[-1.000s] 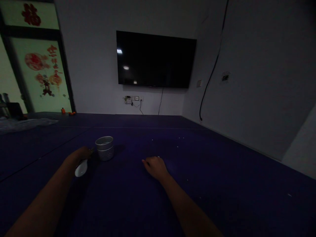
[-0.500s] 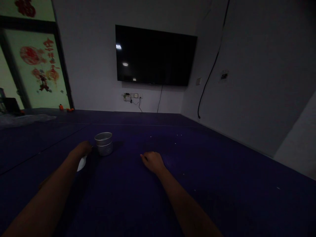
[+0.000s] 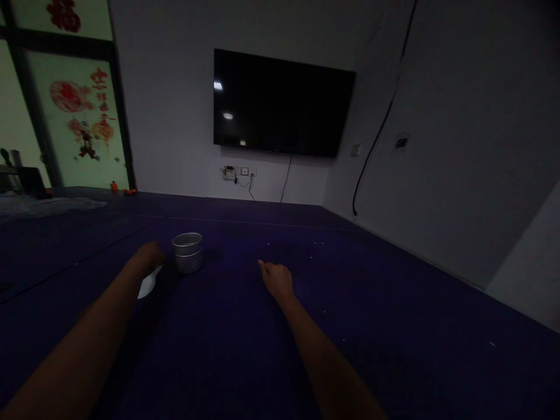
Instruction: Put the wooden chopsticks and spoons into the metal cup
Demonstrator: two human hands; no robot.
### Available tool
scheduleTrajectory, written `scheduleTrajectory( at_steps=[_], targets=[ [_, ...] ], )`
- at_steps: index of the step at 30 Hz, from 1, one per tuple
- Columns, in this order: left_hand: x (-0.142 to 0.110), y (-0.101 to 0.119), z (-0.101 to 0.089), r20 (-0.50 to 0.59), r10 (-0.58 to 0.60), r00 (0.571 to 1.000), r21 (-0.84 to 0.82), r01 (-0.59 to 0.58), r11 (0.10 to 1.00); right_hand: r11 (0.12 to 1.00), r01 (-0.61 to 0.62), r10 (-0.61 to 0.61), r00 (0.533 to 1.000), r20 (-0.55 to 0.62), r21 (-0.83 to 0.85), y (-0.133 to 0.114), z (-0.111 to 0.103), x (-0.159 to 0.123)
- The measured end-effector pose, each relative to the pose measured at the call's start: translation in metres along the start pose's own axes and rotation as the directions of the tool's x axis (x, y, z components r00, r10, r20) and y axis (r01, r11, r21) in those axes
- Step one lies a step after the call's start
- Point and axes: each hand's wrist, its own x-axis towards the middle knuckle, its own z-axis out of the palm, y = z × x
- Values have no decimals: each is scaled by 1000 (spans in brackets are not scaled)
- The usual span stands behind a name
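Observation:
A metal cup (image 3: 188,254) with a ridged upper band stands upright on the dark purple surface (image 3: 227,350). Just left of it is my left hand (image 3: 151,256), its fingers closed. A white spoon (image 3: 147,284) shows below that hand; its bowl hangs low toward me, and the handle runs up to the fingers. Part of the spoon is hidden behind my wrist. My right hand (image 3: 277,279) is curled into a fist over the surface, right of the cup, thumb sticking out. I see nothing in it.
Small white bits (image 3: 311,257) are scattered right of my right hand. Clear plastic sheeting (image 3: 52,205) and small orange objects (image 3: 129,191) lie at the far left. Behind the surface is a wall with a television (image 3: 280,105); a black cable (image 3: 371,149) hangs at right.
My right hand has risen slightly and moved a little forward, thumb now more outstretched. My left hand keeps the spoon beside the cup. The whole view has shifted slightly.

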Motion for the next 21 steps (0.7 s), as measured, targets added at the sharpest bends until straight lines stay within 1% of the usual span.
scheduleTrajectory(
  at_steps=[3, 7, 9, 11, 13, 15, 18, 21],
  targets=[
    [-5, 5, -14, -46, -97, 994, 66, 100, 993, 994, -62, 67, 996, -59, 94, 8, 4, 4],
    [-13, 18, -31, -145, -116, 983, 63, 126, 990, 959, -89, 128, 983, -130, 268, 19, 8, 9],
    [-14, 24, -36, -149, -133, 980, 32, 139, 990, 924, -93, 164, 972, -165, 372, 25, 10, 12],
    [-13, 29, -38, -101, -163, 981, -7, 163, 987, 871, -96, 211, 958, -192, 482, 30, 12, 16],
    [-10, 32, -37, -28, -167, 985, -39, 166, 985, 799, -99, 266, 943, -201, 593, 34, 15, 19],
    [-7, 32, -36, 16, -144, 989, -63, 145, 987, 704, -103, 318, 930, -182, 703, 37, 18, 21],
    [-5, 31, -33, 28, -88, 996, -80, 90, 993, 516, -121, 373, 923, -95, 848, 40, 22, 23],
    [-4, 30, -31, 15, -27, 1000, -86, 28, 996, 308, -145, 393, 919, 13, 940, 43, 23, 23]
  ],
)
